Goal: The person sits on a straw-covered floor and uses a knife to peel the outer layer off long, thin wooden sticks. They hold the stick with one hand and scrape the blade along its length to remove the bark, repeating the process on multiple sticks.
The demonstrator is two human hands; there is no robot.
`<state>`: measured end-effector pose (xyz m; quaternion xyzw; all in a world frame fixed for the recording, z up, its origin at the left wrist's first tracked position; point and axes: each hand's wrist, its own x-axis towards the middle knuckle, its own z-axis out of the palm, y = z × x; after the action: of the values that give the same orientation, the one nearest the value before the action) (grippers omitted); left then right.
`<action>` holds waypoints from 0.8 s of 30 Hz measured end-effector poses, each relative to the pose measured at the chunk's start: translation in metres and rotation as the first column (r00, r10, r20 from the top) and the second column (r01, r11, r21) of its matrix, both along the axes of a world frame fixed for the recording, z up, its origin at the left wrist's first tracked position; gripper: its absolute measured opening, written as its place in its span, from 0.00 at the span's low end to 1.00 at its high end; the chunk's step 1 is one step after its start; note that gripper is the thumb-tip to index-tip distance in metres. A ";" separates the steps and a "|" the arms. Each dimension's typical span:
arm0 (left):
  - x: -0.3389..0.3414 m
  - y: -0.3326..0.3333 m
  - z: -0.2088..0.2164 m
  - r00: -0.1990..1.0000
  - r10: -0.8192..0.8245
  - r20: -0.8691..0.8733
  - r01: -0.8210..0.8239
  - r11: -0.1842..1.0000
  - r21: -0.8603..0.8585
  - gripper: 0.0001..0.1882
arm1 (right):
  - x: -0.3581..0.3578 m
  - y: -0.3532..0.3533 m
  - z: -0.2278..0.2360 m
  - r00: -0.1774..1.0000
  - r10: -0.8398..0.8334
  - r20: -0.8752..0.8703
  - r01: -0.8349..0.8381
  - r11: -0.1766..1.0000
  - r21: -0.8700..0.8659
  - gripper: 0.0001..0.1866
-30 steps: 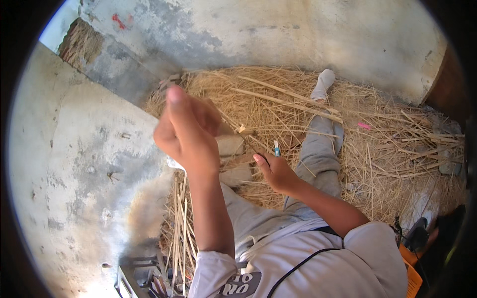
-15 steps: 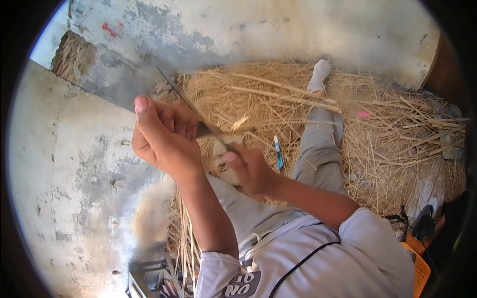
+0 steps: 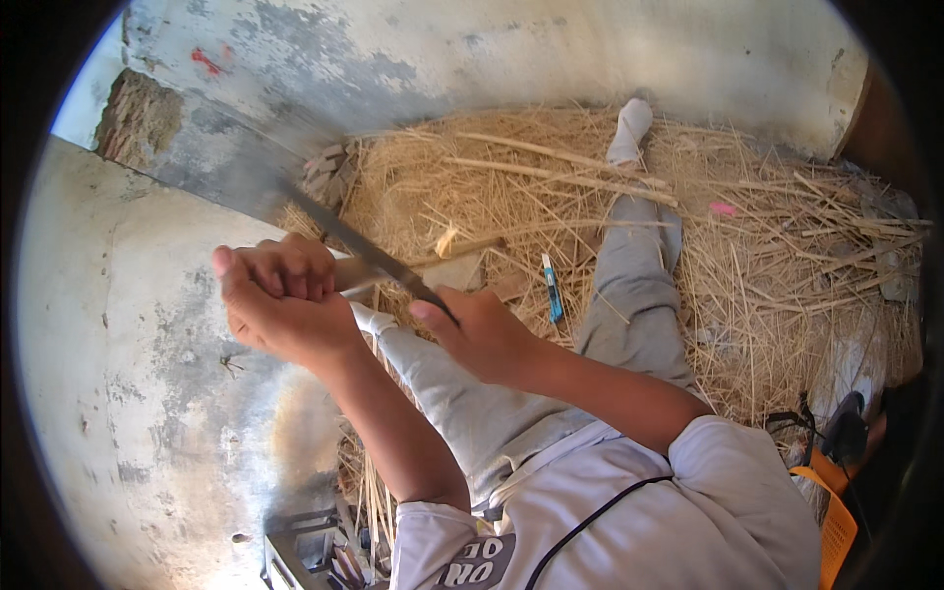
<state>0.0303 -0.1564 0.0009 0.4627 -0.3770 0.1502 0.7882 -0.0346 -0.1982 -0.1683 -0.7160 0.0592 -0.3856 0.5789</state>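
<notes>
— Head view: what's in your fingers?

— A long dark flat blade [image 3: 364, 248], slanting up to the left. My right hand [image 3: 482, 329] is clamped on its near end. My left hand [image 3: 280, 300] is fisted round a pale split cane strip [image 3: 356, 275], which the blade crosses.

— Around you?

— Straw heap [image 3: 787, 246] under my grey-trousered legs [image 3: 629, 295], and a blue utility knife [image 3: 553, 287] beside my knee.

— Risk?

— The blade could skid off the strip into my left knuckles.

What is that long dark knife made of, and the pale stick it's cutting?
The knife looks like metal: a thin, dark, dull blade, held by the right hand. The stick in the left hand looks like wood or cane, pale and matte, though mostly hidden.
</notes>
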 end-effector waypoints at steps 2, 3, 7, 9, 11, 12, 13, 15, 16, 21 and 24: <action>-0.015 -0.007 -0.001 0.998 0.066 0.009 -0.066 0.997 0.043 0.23 | 0.012 -0.020 -0.022 0.980 0.073 -0.184 -0.073 0.997 0.006 0.31; -0.014 -0.001 -0.010 1.000 -0.024 0.014 0.023 0.996 0.081 0.23 | 0.014 -0.033 -0.055 0.952 0.078 -0.297 -0.080 0.997 0.007 0.31; -0.022 0.001 -0.016 0.965 -0.232 0.124 0.214 0.967 0.142 0.24 | 0.045 -0.068 -0.122 0.873 0.098 -0.478 -0.062 0.994 0.091 0.33; -0.011 0.012 -0.014 0.969 -0.248 -0.004 0.247 0.966 0.081 0.24 | 0.042 -0.045 -0.125 0.851 0.291 -0.438 -0.124 0.920 0.372 0.33; -0.004 0.016 -0.009 0.973 -0.228 -0.024 0.230 0.970 0.077 0.24 | 0.032 -0.045 -0.115 0.809 0.508 -0.295 -0.215 0.724 0.656 0.33; -0.002 0.019 -0.009 0.972 -0.231 -0.031 0.233 0.970 0.074 0.24 | 0.027 -0.045 -0.108 0.781 0.593 -0.196 -0.256 0.590 0.765 0.33; -0.001 0.022 -0.009 0.972 -0.233 -0.039 0.235 0.969 0.071 0.24 | 0.021 -0.044 -0.100 0.746 0.660 -0.083 -0.293 0.438 0.850 0.32; -0.008 0.013 -0.004 0.996 -0.088 -0.020 0.089 0.994 0.063 0.24 | 0.011 -0.039 -0.066 0.791 0.603 -0.104 -0.341 0.576 0.743 0.31; -0.008 0.013 -0.002 0.998 -0.067 -0.012 0.068 0.995 0.070 0.24 | 0.003 -0.023 -0.033 0.870 0.450 -0.202 -0.297 0.804 0.515 0.30; 0.006 0.015 0.004 0.996 0.043 -0.076 -0.041 0.999 0.020 0.23 | 0.029 -0.051 -0.127 0.869 0.180 -0.461 -0.155 0.984 0.091 0.31; 0.008 0.020 0.004 0.997 -0.069 -0.036 0.072 0.993 0.089 0.23 | 0.050 -0.090 -0.170 0.766 0.197 -0.612 -0.173 0.980 0.099 0.35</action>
<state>0.0383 -0.1363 0.0050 0.4867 -0.3863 0.0974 0.7774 0.0149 -0.2886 -0.3384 -0.7943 0.1816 -0.0697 0.5756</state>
